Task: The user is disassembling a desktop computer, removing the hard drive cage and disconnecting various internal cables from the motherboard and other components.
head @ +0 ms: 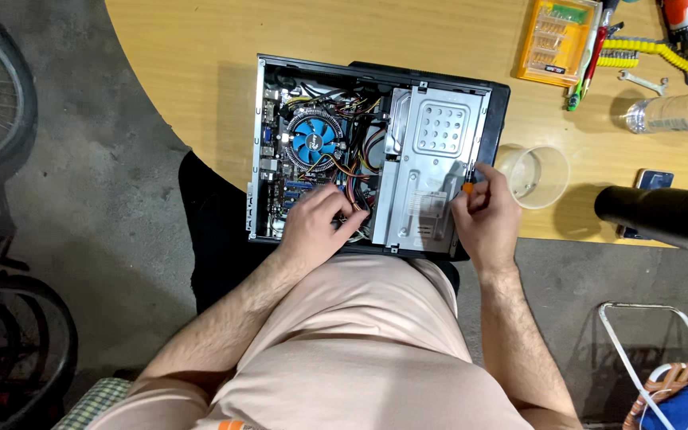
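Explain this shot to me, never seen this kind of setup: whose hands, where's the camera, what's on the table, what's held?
There is no robot here. One camera sits on a person's head and looks straight down, so the two bare arms coming up from the bottom are the wearer's own.

On the wooden table lies an open desktop computer case, side panel off. Inside you can see a blue cooling fan, bundled wires and a grey metal drive cage.

The left hand reaches into the case among the wires near the board; whether it grips anything cannot be told. The right hand holds a small screwdriver with an orange collar at the edge of the drive cage.

Beside the case stands a clear plastic cup. Further back are an orange screwdriver bit set, a wrench and a plastic bottle.
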